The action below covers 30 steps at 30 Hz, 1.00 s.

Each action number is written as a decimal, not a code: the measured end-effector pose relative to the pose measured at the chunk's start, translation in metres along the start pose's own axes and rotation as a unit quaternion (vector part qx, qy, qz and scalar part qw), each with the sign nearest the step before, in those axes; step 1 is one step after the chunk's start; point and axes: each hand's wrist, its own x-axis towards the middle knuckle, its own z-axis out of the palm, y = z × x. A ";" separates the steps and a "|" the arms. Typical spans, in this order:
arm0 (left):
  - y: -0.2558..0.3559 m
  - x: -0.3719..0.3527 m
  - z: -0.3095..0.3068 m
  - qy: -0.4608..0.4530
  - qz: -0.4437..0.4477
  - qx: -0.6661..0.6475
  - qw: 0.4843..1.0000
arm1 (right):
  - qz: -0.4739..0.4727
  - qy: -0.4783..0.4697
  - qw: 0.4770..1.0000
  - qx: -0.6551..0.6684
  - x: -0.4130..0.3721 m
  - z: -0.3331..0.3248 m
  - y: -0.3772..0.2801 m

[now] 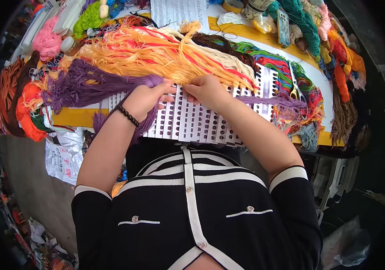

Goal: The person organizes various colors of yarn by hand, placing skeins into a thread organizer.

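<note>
My left hand [149,96], with a dark bead bracelet on the wrist, is closed round a hank of purple thread [93,83] that spreads out to the left. Beside it, my right hand [203,90] pinches at the lower edge of the orange thread [156,56]; what lies between its fingertips is too small to make out. Under both hands are white cards [188,119] with rows of punched holes. A thinner purple strand [269,101] runs over the cards to the right of my right hand.
Scissors [295,87] lie on multicoloured thread at the right. Behind are a printed sheet [179,13], a phone [283,28], a patterned cup [256,8] and a tape roll [233,5]. Pink yarn [47,38] and red-orange yarn [29,108] lie left. A silvery bag [64,155] hangs below.
</note>
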 end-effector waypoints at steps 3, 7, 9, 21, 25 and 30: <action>-0.012 0.016 0.006 0.025 0.041 0.040 0.998 | 0.001 -0.014 1.000 -0.017 0.000 0.002 0.001; -0.013 0.022 0.021 0.071 0.101 0.113 0.986 | 0.021 -0.008 1.000 0.014 -0.001 0.000 -0.010; -0.014 0.022 0.020 0.068 0.098 0.082 0.989 | 0.034 -0.010 0.999 0.025 -0.002 -0.002 -0.014; -0.022 0.031 0.022 0.082 0.074 0.056 0.992 | -0.049 0.032 0.956 -0.286 -0.014 0.006 -0.033; -0.024 0.031 0.010 0.127 0.160 0.299 0.932 | -0.001 -0.019 0.994 -0.104 -0.013 -0.005 -0.028; -0.025 0.023 -0.007 0.179 0.200 0.293 0.918 | 0.028 -0.041 0.999 0.005 -0.010 -0.005 -0.016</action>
